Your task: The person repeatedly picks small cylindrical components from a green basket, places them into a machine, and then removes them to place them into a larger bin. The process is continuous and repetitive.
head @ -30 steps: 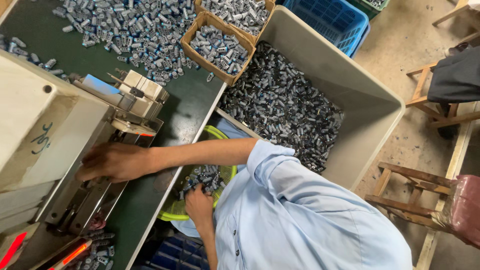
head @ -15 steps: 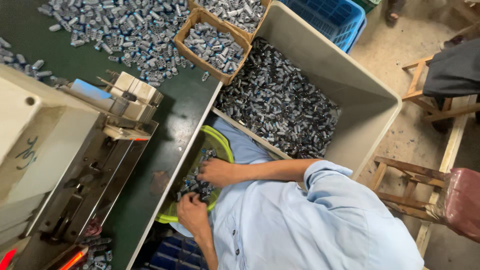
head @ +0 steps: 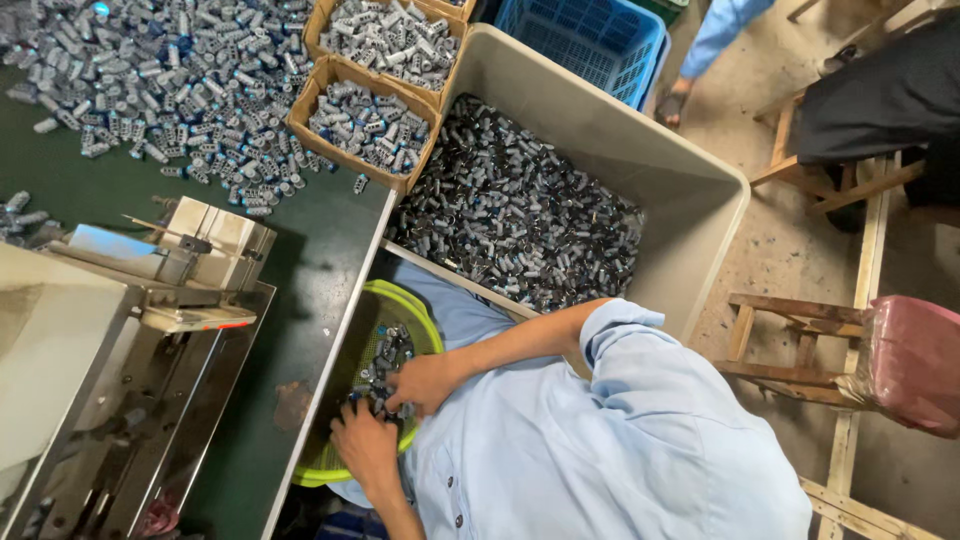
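Observation:
A yellow-green plastic basin [head: 425,322] sits in my lap below the bench edge, holding a small heap of grey cylindrical parts [head: 392,345]. Both hands are inside it. My right hand [head: 428,382] comes in from the light blue sleeve, with its fingers curled into the heap. My left hand [head: 366,447] lies just below it, back up, fingers closed over parts at the heap's near end. What lies under the palms is hidden.
A metal press-like machine [head: 120,380] stands on the dark green bench [head: 320,260] at the left. Loose grey parts [head: 170,80] and two cardboard boxes [head: 362,125] of them lie at the back. A big beige tub [head: 640,160] holds dark parts. Behind are a blue crate [head: 590,40] and wooden stools [head: 800,340].
My right hand has drawn back from the machine into the green basin, beside my left hand. The view has shifted towards the tub.

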